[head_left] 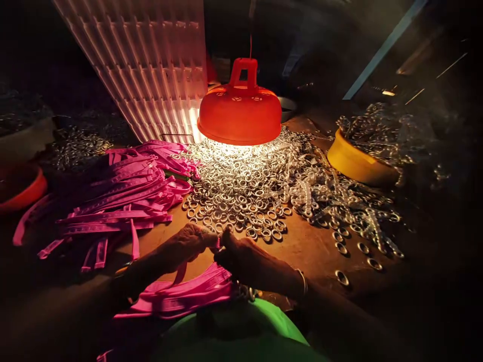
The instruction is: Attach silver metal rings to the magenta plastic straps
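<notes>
My left hand (pixel 190 240) and my right hand (pixel 245 256) meet fingertip to fingertip above the table, just in front of a heap of metal rings (pixel 241 183). Both are closed in a pinch. A pink strap (pixel 181 272) hangs below my left hand, and a bit of pink shows between the fingertips. Whether a ring is also in my right fingers is too dark to tell. Under my wrists lies a bundle of pink straps (pixel 188 294), with a few rings (pixel 247 292) at its right end.
An orange-red lamp (pixel 239 113) hangs low over the rings. A larger pile of pink straps (pixel 128 186) lies left. At right are a yellow bowl (pixel 358 161), beaded strips (pixel 307 198) and loose rings (pixel 341 278). A ribbed white panel (pixel 151 65) stands behind; a red bowl (pixel 22 188) sits far left.
</notes>
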`<act>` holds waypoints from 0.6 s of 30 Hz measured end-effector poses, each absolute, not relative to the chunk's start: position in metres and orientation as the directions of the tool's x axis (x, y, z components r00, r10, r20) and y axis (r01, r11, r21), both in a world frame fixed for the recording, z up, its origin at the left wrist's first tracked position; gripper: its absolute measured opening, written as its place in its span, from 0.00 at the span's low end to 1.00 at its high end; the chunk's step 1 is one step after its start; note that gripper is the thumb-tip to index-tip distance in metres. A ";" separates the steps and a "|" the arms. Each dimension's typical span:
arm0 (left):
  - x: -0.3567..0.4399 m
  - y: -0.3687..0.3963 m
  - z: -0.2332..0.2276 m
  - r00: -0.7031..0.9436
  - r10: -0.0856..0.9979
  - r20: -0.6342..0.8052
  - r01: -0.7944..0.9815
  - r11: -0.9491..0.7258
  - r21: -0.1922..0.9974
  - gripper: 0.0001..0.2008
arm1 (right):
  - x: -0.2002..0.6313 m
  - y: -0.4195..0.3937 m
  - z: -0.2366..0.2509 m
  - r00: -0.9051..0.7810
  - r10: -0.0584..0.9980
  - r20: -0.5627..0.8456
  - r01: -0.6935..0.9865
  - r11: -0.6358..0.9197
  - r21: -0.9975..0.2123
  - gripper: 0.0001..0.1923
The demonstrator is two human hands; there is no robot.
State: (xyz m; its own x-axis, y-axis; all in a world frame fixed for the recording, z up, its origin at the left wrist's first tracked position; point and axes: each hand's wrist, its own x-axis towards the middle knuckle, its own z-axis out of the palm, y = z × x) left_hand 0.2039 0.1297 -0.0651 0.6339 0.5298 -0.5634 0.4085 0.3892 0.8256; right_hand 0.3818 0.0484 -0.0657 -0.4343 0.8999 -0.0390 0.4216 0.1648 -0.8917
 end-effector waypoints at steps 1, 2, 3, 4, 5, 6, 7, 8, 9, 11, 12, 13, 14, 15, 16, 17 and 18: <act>0.206 0.125 -0.066 0.631 0.516 -0.579 0.422 0.398 0.815 0.23 | 0.380 0.045 -0.065 -0.432 0.900 -0.057 0.419 0.144 -0.897 0.09; 0.207 0.120 -0.065 0.615 0.509 -0.602 0.431 0.421 0.798 0.23 | 0.378 0.042 -0.064 -0.418 0.906 -0.073 0.404 0.114 -0.908 0.07; 0.209 0.116 -0.065 0.592 0.508 -0.625 0.434 0.453 0.779 0.23 | 0.376 0.040 -0.064 -0.393 0.915 -0.096 0.388 0.070 -0.919 0.10; 0.211 0.111 -0.063 0.568 0.507 -0.648 0.429 0.490 0.759 0.24 | 0.375 0.038 -0.065 -0.367 0.923 -0.120 0.374 0.028 -0.927 0.15; 0.212 0.108 -0.061 0.548 0.503 -0.669 0.421 0.525 0.740 0.24 | 0.373 0.037 -0.066 -0.344 0.930 -0.132 0.362 0.002 -0.932 0.18; 0.213 0.105 -0.058 0.534 0.495 -0.685 0.415 0.553 0.723 0.24 | 0.373 0.035 -0.066 -0.328 0.935 -0.135 0.361 -0.008 -0.932 0.21; 0.213 0.103 -0.056 0.529 0.483 -0.698 0.415 0.570 0.709 0.24 | 0.373 0.033 -0.067 -0.327 0.937 -0.124 0.372 0.007 -0.928 0.21; 0.212 0.101 -0.053 0.527 0.468 -0.710 0.420 0.583 0.696 0.24 | 0.373 0.030 -0.068 -0.340 0.934 -0.111 0.394 0.035 -0.918 0.20; 0.211 0.099 -0.052 0.534 0.448 -0.717 0.420 0.596 0.685 0.24 | 0.375 0.026 -0.068 -0.365 0.926 -0.096 0.419 0.072 -0.905 0.17; 0.209 0.095 -0.052 0.554 0.415 -0.721 0.409 0.619 0.671 0.23 | 0.378 0.018 -0.066 -0.423 0.900 -0.101 0.482 0.129 -0.866 0.12; 0.208 0.092 -0.054 0.565 0.399 -0.722 0.404 0.629 0.664 0.22 | 0.380 0.013 -0.065 -0.450 0.885 -0.123 0.521 0.148 -0.841 0.13; 0.206 0.089 -0.057 0.578 0.389 -0.717 0.389 0.641 0.661 0.22 | 0.381 0.009 -0.062 -0.470 0.871 -0.144 0.559 0.167 -0.812 0.15; 0.206 0.085 -0.062 0.599 0.387 -0.701 0.357 0.654 0.667 0.22 | 0.382 0.005 -0.059 -0.482 0.859 -0.174 0.596 0.176 -0.784 0.16; 0.205 0.080 -0.067 0.622 0.395 -0.677 0.317 0.663 0.678 0.22 | 0.381 0.002 -0.056 -0.491 0.848 -0.201 0.623 0.180 -0.761 0.15; 0.204 0.075 -0.071 0.641 0.406 -0.651 0.279 0.667 0.691 0.22 | 0.380 -0.001 -0.054 -0.493 0.841 -0.225 0.639 0.174 -0.749 0.14; 0.203 0.070 -0.076 0.654 0.420 -0.629 0.253 0.663 0.705 0.22 | 0.379 -0.004 -0.052 -0.487 0.840 -0.239 0.643 0.160 -0.749 0.14; 0.202 0.066 -0.079 0.656 0.432 -0.619 0.246 0.653 0.717 0.22 | 0.377 -0.007 -0.050 -0.480 0.842 -0.246 0.637 0.141 -0.758 0.15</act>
State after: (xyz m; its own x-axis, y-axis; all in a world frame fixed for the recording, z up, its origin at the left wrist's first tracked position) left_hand 0.2019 0.0663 -0.0794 0.6563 0.4321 -0.6186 0.2457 0.6527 0.7166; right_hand 0.3774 -0.0067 -0.0501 -0.4801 0.8420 -0.2463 0.6369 0.1414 -0.7579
